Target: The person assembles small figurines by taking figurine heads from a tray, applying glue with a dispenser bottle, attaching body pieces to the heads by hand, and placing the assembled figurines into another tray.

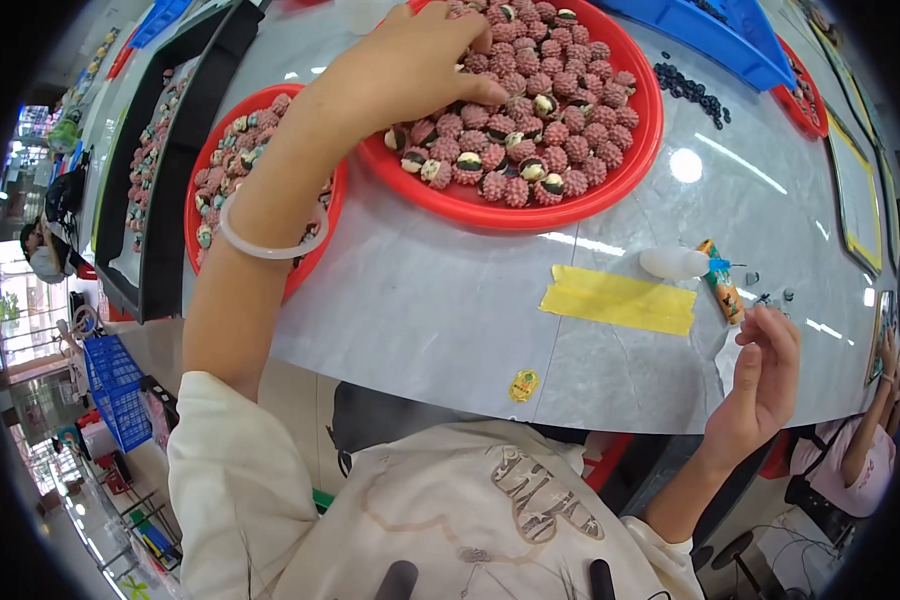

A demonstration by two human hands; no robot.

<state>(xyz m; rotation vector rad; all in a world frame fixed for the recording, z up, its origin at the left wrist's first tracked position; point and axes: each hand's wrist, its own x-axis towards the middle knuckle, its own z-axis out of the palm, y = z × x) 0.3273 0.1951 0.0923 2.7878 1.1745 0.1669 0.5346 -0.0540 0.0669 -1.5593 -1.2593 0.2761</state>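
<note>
Head view: grey surface [440, 290] spans the middle.
Big red basin [600, 212]: at its top, heaped with balls.
Small red basin [337, 200]: left of it, behind the braceleted forearm, also filled.
Left hand [400, 75]: over the big basin, thumb and index finger apart; no ball seen gripped. Picking appears to be the step in hand.
Right hand [760, 390]: near the front edge, fingers half curled; whether they pinch something, cannot tell.
Tape [620, 299]: yellow, flat.
Bottle [672, 263]: white, lying beside it.
Balls [560, 130]: pink, knobbly; picking one calls for closing thumb and finger gently.
</note>
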